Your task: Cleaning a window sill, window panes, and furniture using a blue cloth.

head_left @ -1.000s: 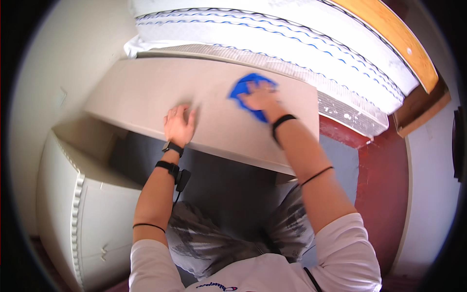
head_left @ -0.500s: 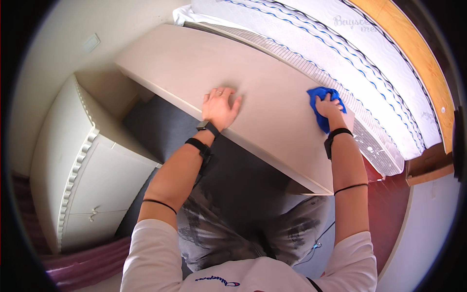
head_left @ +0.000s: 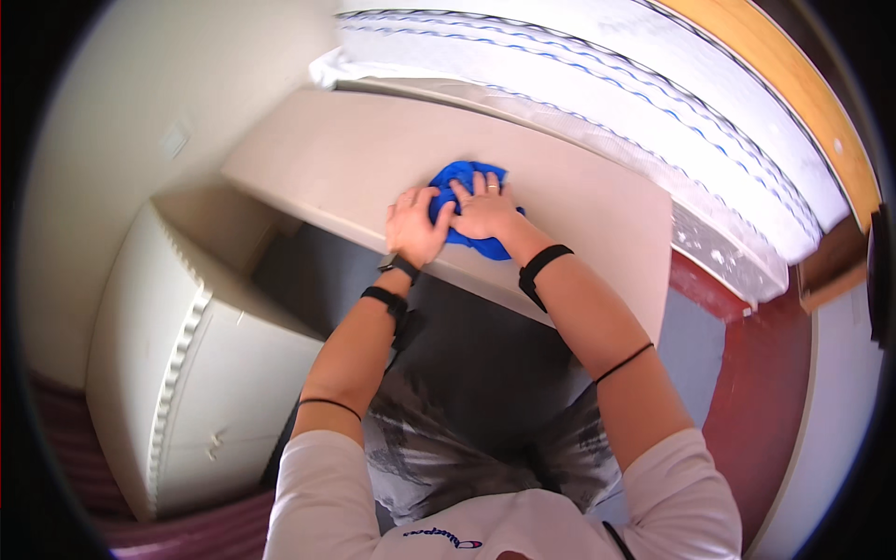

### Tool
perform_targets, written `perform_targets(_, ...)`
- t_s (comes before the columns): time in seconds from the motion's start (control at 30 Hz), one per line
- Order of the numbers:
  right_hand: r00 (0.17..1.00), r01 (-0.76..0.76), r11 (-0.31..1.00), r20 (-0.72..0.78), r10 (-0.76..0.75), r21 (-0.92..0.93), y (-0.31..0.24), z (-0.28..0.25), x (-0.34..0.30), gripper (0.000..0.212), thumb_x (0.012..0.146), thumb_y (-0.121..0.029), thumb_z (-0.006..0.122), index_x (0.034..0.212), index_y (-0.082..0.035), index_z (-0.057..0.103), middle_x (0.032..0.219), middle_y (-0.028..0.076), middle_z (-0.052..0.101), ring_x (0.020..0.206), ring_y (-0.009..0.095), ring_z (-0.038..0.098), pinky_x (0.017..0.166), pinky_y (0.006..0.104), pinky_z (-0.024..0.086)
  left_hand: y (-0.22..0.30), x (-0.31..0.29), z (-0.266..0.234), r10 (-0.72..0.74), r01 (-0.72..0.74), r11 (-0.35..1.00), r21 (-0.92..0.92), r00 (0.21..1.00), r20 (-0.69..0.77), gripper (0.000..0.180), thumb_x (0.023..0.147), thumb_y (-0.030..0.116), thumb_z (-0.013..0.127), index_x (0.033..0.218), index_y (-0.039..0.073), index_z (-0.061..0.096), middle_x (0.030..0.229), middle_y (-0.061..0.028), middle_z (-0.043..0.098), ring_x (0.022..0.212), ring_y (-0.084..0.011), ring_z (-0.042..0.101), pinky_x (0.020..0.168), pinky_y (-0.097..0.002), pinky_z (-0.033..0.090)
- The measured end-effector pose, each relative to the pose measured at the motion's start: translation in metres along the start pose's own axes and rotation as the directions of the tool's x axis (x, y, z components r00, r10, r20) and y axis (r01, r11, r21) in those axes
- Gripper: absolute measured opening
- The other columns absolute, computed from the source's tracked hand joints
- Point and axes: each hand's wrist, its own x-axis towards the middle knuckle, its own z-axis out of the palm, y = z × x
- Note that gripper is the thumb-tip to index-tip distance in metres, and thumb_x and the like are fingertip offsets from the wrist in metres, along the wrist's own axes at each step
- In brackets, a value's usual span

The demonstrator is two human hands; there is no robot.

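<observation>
A long pale beige panel-like top (head_left: 597,205) lies across in front of me. My right hand (head_left: 487,207) presses a crumpled blue cloth (head_left: 490,248) onto its middle, fingers spread over the fabric. Part of the cloth bulges out past the fingertips and below the palm. Close beside it, my left hand (head_left: 416,226) rests on the near edge of the top, fingers loosely bent and apart. The left thumb reaches the cloth's left border; whether it pins the fabric, I cannot tell.
A white cabinet (head_left: 243,392) with a scalloped edge stands at the left. Behind the top, a white mattress (head_left: 597,93) with blue and black wavy trim leans along a wooden board (head_left: 784,65). A wall switch (head_left: 175,138) is at the upper left.
My right hand has slid the blue cloth leftward from the right end of the top to its middle, next to my left hand. The left hand has stayed about where it was.
</observation>
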Motion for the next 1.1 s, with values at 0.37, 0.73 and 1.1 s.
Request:
perform_targets(0.37, 0.966, 0.178, 0.691, -0.259, 0.014, 0.701, 0.155, 0.019, -0.106, 0.067, 0.092, -0.055, 0.062, 0.146, -0.018, 0.053, 0.160, 0.019, 0.033, 0.145, 0.041, 0.035, 0.119, 0.0459, 0.030, -0.025, 0.010, 0.002, 0.129, -0.130, 0.979, -0.159, 0.992, -0.017, 0.042, 0.086, 0.036, 0.076, 0.111, 0.003, 0.066, 0.115, -0.0187, 0.065, 0.112, -0.0384, 0.060, 0.098, -0.0465, 0.045)
perform_targets(0.73, 0.831, -0.432, 0.873, -0.275, 0.483, 0.228, 0.180, 0.037, -0.249, 0.070, 0.101, -0.057, 0.033, 0.159, -0.018, 0.028, 0.167, 0.013, 0.017, 0.155, 0.034, 0.008, 0.120, 0.0639, 0.013, 0.141, -0.027, 0.030, 0.542, -0.489, 0.832, -0.263, 0.613, 0.575, 0.090, 0.075, 0.048, 0.080, 0.149, 0.014, 0.042, 0.161, -0.0179, 0.027, 0.146, -0.0465, 0.025, 0.119, -0.0594, 0.019)
perform_targets(1.1, 0.743, -0.499, 0.841, -0.396, 0.540, 0.211, 0.207, 0.054, -0.216, 0.069, 0.099, -0.058, 0.036, 0.157, -0.020, 0.034, 0.166, 0.011, 0.023, 0.154, 0.031, 0.017, 0.119, 0.0555, 0.028, -0.022, 0.066, 0.030, 0.315, -0.343, 0.938, -0.046, 0.794, 0.520, 0.080, 0.085, 0.045, 0.074, 0.151, 0.016, 0.040, 0.159, -0.0182, 0.032, 0.141, -0.0426, 0.034, 0.119, -0.0500, 0.023)
